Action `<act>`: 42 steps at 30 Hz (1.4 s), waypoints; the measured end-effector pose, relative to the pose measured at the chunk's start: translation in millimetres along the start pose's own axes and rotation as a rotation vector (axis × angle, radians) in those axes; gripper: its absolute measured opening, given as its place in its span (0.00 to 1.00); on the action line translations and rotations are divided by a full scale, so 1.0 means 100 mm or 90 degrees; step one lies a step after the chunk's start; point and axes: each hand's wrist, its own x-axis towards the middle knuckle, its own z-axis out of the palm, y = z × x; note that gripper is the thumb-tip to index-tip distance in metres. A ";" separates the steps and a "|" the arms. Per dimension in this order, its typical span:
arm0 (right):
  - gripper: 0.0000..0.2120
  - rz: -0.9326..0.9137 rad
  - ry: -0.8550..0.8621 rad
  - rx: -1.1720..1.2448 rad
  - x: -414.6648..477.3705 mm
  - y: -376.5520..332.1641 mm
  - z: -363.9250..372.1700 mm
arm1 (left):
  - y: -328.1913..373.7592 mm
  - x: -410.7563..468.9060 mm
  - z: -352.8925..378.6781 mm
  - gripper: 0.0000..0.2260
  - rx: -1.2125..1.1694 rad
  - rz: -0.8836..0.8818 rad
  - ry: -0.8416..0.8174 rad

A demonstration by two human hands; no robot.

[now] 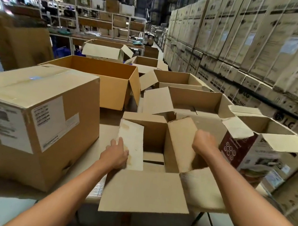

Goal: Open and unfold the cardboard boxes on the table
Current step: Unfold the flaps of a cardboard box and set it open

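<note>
A small cardboard box (153,132) is placed at the near edge of the worktop (105,133), with its top already opened. Its near flap (144,191) is folded out flat over the worktop edge. The left grip (116,154) is laid on the near outer edge of the pale left flap (132,141); whether its fingers are curled round this edge cannot be told. The right grip (205,142), blurred, is curled at the top edge of the right flap (178,144), which is held raised. A large sealed box (33,115) is seen just beside on the left, a printed box (235,151) on the right, and open boxes (99,78) behind.
</note>
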 end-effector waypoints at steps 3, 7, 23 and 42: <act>0.09 0.021 -0.073 0.060 0.03 0.14 0.45 | 0.01 0.05 0.03 0.30 0.017 -0.009 -0.007; 0.28 0.056 -0.099 0.279 -0.06 -0.04 0.82 | 0.02 0.16 0.06 0.30 0.086 -0.007 -0.008; 0.18 0.075 -0.117 0.177 -0.14 -0.28 1.01 | 0.96 0.26 -0.94 0.05 0.284 0.383 0.047; 0.24 -0.028 -0.013 0.165 -0.27 -0.31 0.95 | -0.19 0.01 0.07 0.08 -0.565 -0.171 -0.026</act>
